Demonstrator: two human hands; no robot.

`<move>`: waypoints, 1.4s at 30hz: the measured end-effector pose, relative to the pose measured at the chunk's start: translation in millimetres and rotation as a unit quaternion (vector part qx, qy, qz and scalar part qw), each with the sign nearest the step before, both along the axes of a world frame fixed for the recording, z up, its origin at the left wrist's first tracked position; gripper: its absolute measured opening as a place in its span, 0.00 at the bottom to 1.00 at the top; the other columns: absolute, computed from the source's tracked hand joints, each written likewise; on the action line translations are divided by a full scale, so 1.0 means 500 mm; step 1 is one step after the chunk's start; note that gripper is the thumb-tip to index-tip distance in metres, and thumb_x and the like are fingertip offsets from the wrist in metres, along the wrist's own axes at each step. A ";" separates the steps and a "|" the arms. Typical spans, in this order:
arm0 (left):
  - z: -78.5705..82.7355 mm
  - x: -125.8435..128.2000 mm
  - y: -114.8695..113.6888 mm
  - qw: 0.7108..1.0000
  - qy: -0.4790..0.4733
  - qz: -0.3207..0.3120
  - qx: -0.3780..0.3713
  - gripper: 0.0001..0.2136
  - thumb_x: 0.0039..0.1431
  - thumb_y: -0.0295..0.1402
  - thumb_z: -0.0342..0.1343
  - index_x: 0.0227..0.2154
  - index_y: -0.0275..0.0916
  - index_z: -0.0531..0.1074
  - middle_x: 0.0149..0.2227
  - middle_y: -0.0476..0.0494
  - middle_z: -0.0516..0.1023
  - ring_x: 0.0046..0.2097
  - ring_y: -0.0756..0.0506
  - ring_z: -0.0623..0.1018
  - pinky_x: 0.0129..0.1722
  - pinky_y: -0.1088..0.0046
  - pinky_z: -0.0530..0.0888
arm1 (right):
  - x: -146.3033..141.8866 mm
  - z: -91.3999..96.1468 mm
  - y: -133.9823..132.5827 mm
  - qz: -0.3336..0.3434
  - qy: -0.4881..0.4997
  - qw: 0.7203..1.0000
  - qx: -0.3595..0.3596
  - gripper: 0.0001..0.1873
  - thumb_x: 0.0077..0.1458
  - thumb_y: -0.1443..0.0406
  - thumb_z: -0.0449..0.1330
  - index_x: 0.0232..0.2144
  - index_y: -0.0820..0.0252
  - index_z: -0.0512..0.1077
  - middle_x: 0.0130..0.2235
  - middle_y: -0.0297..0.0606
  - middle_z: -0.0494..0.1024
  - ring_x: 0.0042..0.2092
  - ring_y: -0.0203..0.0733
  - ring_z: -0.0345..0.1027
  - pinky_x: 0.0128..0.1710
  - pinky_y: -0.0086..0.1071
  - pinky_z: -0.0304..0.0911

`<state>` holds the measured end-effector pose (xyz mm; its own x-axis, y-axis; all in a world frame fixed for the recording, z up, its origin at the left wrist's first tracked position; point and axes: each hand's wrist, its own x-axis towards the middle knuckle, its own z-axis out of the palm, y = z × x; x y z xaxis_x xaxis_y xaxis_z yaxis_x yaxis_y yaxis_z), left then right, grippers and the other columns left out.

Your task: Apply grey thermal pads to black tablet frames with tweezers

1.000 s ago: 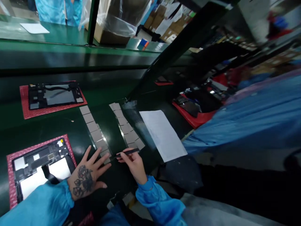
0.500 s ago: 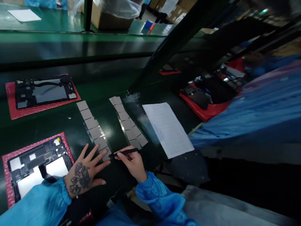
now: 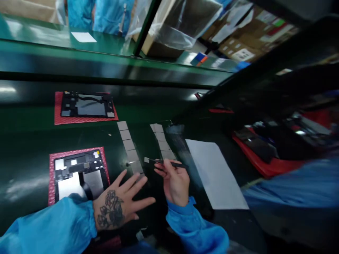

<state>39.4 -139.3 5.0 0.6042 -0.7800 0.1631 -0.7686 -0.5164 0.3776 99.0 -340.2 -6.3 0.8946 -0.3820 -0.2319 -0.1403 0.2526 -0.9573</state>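
Observation:
My right hand (image 3: 176,181) is closed round dark tweezers (image 3: 169,162), held almost level above the bench. A small pale square piece (image 3: 146,159) is at the tips of the tweezers. My left hand (image 3: 124,201) is open, fingers spread, with its fingertips at the near end of a strip of grey squares (image 3: 129,145). A second strip of grey squares (image 3: 161,137) lies farther right, partly hidden behind my right hand. To the left of my left hand, an opened tablet-like device (image 3: 79,173) with a yellow corner mark rests on pink bubble wrap (image 3: 51,176).
A second opened device (image 3: 87,105) lies on red wrap at the back left. A white paper sheet (image 3: 217,174) is right of my right hand. Red bags with dark parts (image 3: 256,148) lie farther right, near a blue sleeve (image 3: 296,190). A shelf (image 3: 106,65) runs across the back.
My right hand has lifted the tweezers off the near end of the left strip, with a small pale square at the tips. My left hand stays spread by the strip. The view has shifted left.

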 end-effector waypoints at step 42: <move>-0.063 -0.049 0.302 0.944 -0.133 0.303 -0.015 0.13 0.61 0.24 0.47 0.45 0.25 0.72 0.53 0.28 0.70 0.55 0.34 0.69 0.50 0.52 0.72 | -0.028 -0.061 0.357 0.278 0.014 0.960 -0.039 0.19 0.49 0.53 0.67 0.31 0.61 0.66 0.30 0.38 0.79 0.30 0.41 0.76 0.28 0.29 0.74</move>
